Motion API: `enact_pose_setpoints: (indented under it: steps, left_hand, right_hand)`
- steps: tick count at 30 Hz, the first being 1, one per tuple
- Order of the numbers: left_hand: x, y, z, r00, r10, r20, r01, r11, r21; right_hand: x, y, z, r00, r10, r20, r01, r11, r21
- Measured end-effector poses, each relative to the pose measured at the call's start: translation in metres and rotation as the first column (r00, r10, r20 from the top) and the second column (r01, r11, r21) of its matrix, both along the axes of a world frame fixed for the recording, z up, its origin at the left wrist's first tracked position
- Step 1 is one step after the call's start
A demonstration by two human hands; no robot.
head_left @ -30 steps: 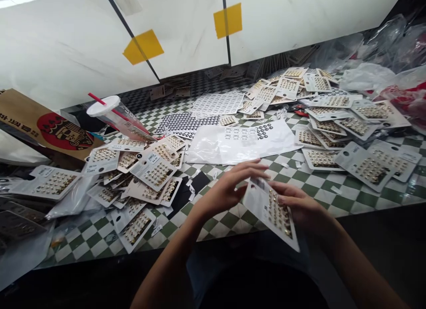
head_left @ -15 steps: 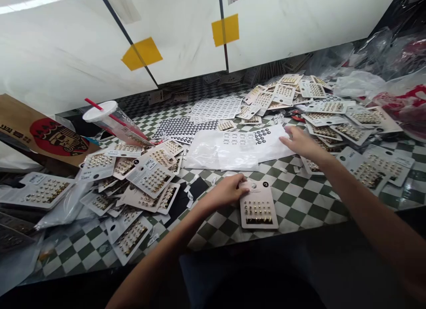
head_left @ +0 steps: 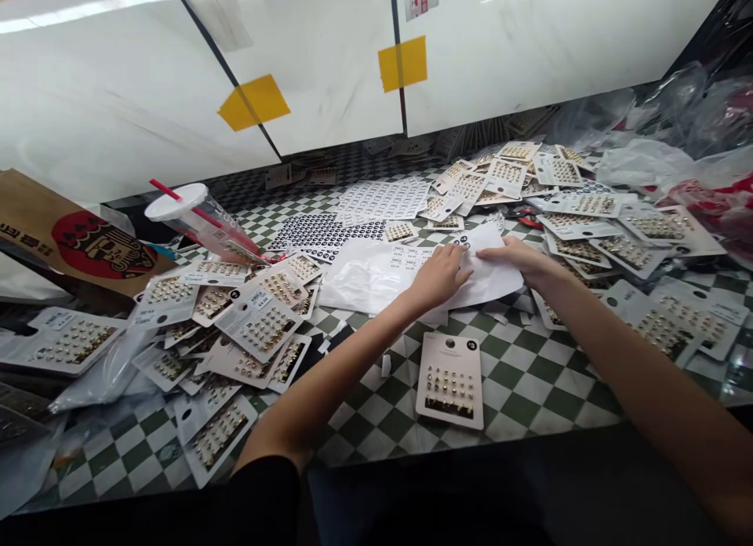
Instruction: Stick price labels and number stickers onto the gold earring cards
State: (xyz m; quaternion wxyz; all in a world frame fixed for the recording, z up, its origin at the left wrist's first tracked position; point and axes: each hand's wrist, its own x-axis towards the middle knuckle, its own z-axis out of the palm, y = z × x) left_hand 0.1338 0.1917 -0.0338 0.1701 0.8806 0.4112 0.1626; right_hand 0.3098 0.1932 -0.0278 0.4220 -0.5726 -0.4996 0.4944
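Observation:
An earring card (head_left: pixel 449 381) with rows of small gold studs and a round black sticker at its top corner lies flat near the table's front edge, touched by neither hand. Beyond it is a white sticker sheet (head_left: pixel 494 275) with printed price labels and a few round black stickers. My left hand (head_left: pixel 438 278) rests over the middle of this sheet, fingers stretched out and partly covering the round stickers. At the sheet's right side, my right hand (head_left: pixel 523 262) grips the edge, which bends up slightly; its fingertips are partly hidden.
Piles of earring cards lie left (head_left: pixel 259 322) and right (head_left: pixel 580 205). A plastic cup (head_left: pixel 203 216) with a red straw tilts beside a brown paper bag (head_left: pixel 88 244). More sticker sheets (head_left: pixel 382 199) lie behind. A white panel (head_left: pixel 329 60) closes off the back; plastic bags (head_left: pixel 641 161) crowd the right.
My left hand has let go of the earring card and moved up and right onto the sticker sheet. My right hand stays by the sheet's edge, which is now bent.

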Motion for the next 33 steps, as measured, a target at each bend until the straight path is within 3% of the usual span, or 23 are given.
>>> enact_pose_setpoints:
  steps: [6, 12, 19, 28, 33]
  left_hand:
    - [0.016, 0.019, 0.007, 0.980, 0.127, 0.154, -0.133, 0.991, 0.025]
    - [0.010, 0.032, 0.012, 0.970, 0.076, 0.232, -0.076, 0.997, -0.006]
    - [0.005, 0.031, 0.012, 0.959, 0.013, 0.282, -0.007, 1.000, -0.022]
    - [0.002, 0.027, 0.007, 0.982, -0.007, 0.190, -0.015, 0.993, 0.115]
    - [0.002, 0.027, 0.006, 0.978, -0.042, 0.205, 0.021, 0.994, 0.106]
  right_hand:
    - [-0.009, -0.010, 0.006, 1.000, 0.016, 0.001, -0.016, 0.998, -0.068]
    - [-0.009, -0.010, 0.009, 0.998, 0.035, 0.047, -0.034, 0.999, -0.013]
    - [-0.008, -0.011, 0.008, 0.997, 0.036, 0.063, -0.037, 0.999, 0.015]
    - [-0.006, -0.009, 0.003, 0.986, 0.038, 0.159, -0.051, 0.995, 0.080]
    - [-0.006, -0.008, 0.003, 0.975, 0.048, 0.215, -0.073, 0.991, 0.112]
